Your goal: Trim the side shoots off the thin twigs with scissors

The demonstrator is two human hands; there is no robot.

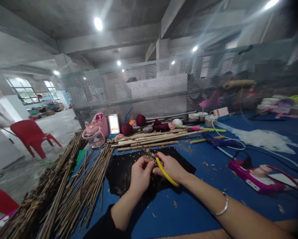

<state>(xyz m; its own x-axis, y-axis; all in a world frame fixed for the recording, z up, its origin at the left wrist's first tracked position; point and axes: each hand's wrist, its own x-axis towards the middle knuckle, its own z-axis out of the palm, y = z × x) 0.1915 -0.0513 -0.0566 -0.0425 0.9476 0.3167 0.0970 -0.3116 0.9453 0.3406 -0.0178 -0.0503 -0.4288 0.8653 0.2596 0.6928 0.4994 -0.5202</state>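
My right hand [167, 167] is closed on a yellow-handled hand tool [165, 171], which looks like pliers or cutters. Its dark head points away from me, partly hidden by fingers. Close beside it, my left hand [141, 172] has thumb and fingers pinched together. A small brownish piece [150, 158] shows between the two hands, too small and covered to name. Both hands are over a black cloth [119, 176] strewn with bits of plant scrap. Thin brown sticks [81, 186] lie in a loose pile left of the cloth.
Peeled sticks [149, 137] lie behind the cloth, with dark red yarn balls [141, 120] beyond. A pink container [94, 136] and a lit phone [113, 124] stand back left. At right are a blue glue gun [216, 141], cables and a magenta power strip [256, 176]. A perforated panel [139, 89] closes the back.
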